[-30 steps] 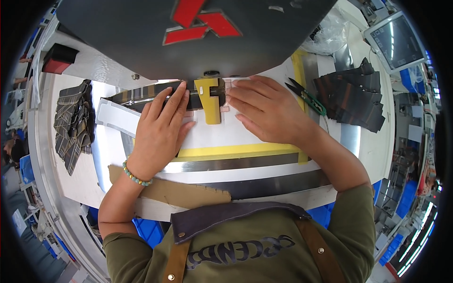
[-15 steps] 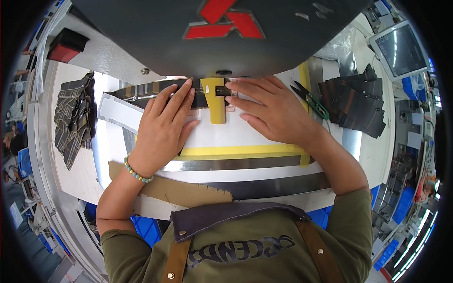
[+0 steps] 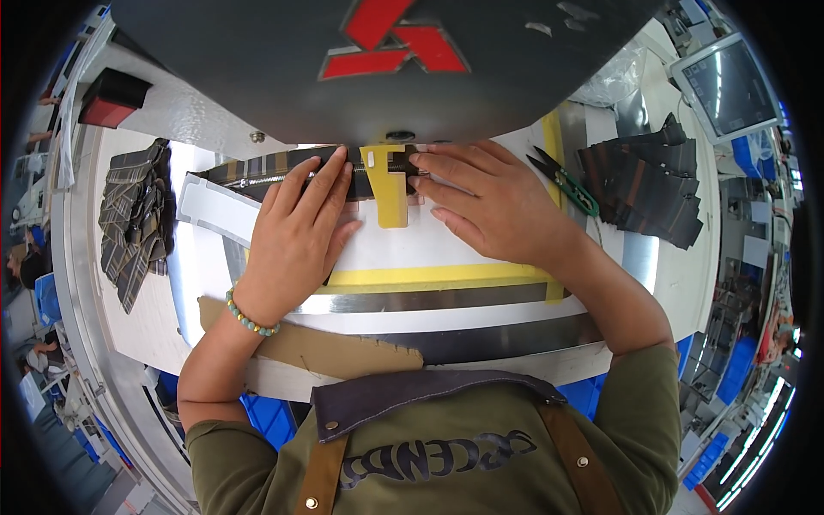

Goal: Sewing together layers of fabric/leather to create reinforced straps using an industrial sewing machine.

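A dark plaid fabric strip with a metal zipper point(image 3: 245, 181) lies crosswise under the machine head. My left hand point(image 3: 296, 219) rests on it, fingers stretched flat and thumb apart. Across the strip stands a yellow, slotted plate point(image 3: 391, 196), between my two hands. My right hand point(image 3: 502, 202) is on the other side of the plate, its fingers extended and spread. Its fingertips touch the strip's short right end, and nothing shows gripped in them. The upper edge of the strip is partly hidden by the machine head point(image 3: 386, 103).
Plaid fabric pieces point(image 3: 137, 219) are heaped at left, and darker pieces point(image 3: 648, 184) at right. Green-handled thread snips point(image 3: 566, 182) lie right of my right hand. A white strip point(image 3: 215, 206) lies beside my left hand. A screen point(image 3: 725, 90) stands far right; tan card point(image 3: 335, 348) lies near me.
The view has shifted slightly, so the machine head sits a little farther left in it. Both hands keep nearly the same place on the fabric strip.
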### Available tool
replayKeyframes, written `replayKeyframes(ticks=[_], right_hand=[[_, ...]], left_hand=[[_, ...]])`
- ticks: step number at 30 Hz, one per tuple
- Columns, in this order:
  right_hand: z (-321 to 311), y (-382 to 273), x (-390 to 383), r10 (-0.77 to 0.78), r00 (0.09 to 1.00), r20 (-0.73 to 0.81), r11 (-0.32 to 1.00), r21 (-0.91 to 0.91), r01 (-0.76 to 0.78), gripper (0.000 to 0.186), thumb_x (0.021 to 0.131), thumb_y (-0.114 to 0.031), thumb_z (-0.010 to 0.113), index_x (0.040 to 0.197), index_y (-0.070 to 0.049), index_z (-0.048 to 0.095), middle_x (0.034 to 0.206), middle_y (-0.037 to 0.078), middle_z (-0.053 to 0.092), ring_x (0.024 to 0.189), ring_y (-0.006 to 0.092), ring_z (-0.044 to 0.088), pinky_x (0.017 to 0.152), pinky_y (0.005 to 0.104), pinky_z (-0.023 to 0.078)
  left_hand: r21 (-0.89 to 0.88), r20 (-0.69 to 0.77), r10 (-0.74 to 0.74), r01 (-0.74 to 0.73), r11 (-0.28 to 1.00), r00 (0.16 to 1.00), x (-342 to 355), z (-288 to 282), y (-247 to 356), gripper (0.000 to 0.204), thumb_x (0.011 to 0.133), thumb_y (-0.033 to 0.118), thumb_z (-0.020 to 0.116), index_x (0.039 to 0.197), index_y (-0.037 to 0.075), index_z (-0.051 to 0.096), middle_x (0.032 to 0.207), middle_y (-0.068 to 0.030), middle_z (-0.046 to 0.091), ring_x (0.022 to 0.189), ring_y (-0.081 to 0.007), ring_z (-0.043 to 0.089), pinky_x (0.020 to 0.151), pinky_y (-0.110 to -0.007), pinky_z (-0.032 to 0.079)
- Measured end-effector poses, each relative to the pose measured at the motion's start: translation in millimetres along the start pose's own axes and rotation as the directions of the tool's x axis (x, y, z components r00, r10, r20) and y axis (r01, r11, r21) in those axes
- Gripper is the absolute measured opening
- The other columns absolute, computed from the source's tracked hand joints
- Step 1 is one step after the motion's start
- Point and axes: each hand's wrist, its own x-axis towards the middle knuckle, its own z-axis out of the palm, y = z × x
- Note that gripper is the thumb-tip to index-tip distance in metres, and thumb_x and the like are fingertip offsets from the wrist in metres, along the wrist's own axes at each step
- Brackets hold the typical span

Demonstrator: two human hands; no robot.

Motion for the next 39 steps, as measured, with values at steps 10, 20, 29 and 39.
replayKeyframes(ticks=[10, 20, 29, 39], right_hand=[[-3, 5, -2, -0.045, 0.996, -0.072, 0.999, -0.021, 0.044, 0.039, 0.090, -0.022, 0.081, 0.125, -0.007, 0.076, 0.138, 0.006, 0.070, 0.135, 0.0251, 0.062, 0.119, 0.0467, 0.047], [-26, 5, 0, 0.017, 0.997, -0.072, 0.999, -0.045, -0.020, 0.023, 0.090, -0.017, 0.079, 0.111, -0.007, 0.078, 0.128, 0.006, 0.073, 0.119, 0.0275, 0.069, 0.105, 0.0436, 0.056], [-122, 123, 7, 0.367, 0.891, -0.266, 0.776, -0.441, -0.451, 0.021, 0.099, -0.017, 0.066, 0.111, -0.008, 0.081, 0.110, 0.013, 0.079, 0.102, 0.0362, 0.075, 0.084, 0.0489, 0.061], [-93, 86, -9, 0.425, 0.860, -0.281, 0.679, -0.529, -0.509, 0.018, 0.098, -0.017, 0.066, 0.101, -0.006, 0.080, 0.105, 0.011, 0.078, 0.095, 0.0363, 0.075, 0.081, 0.0482, 0.061]], left_hand=[[0.012, 0.010, 0.015, -0.015, 1.000, 1.000, 3, 0, 4, 0.070, 0.090, 0.018, 0.079, 0.152, -0.007, 0.057, 0.165, -0.0147, 0.052, 0.139, -0.0366, 0.055, 0.114, -0.047, 0.047], [-0.036, -0.009, -0.013, 0.012, 0.999, 1.000, -1, 2, 0, 0.070, 0.090, 0.016, 0.079, 0.152, -0.006, 0.056, 0.167, -0.0139, 0.050, 0.143, -0.0370, 0.052, 0.119, -0.049, 0.044], [-0.087, -0.045, 0.001, -0.005, 0.996, 0.999, -2, 1, -3, 0.062, 0.093, 0.018, 0.077, 0.148, -0.007, 0.059, 0.163, -0.0159, 0.054, 0.140, -0.0376, 0.054, 0.118, -0.049, 0.044], [-0.152, -0.232, 0.016, -0.052, 0.987, 0.973, -5, -6, -2, 0.056, 0.093, 0.011, 0.078, 0.146, 0.000, 0.064, 0.152, -0.0142, 0.064, 0.135, -0.0378, 0.060, 0.112, -0.048, 0.051]])
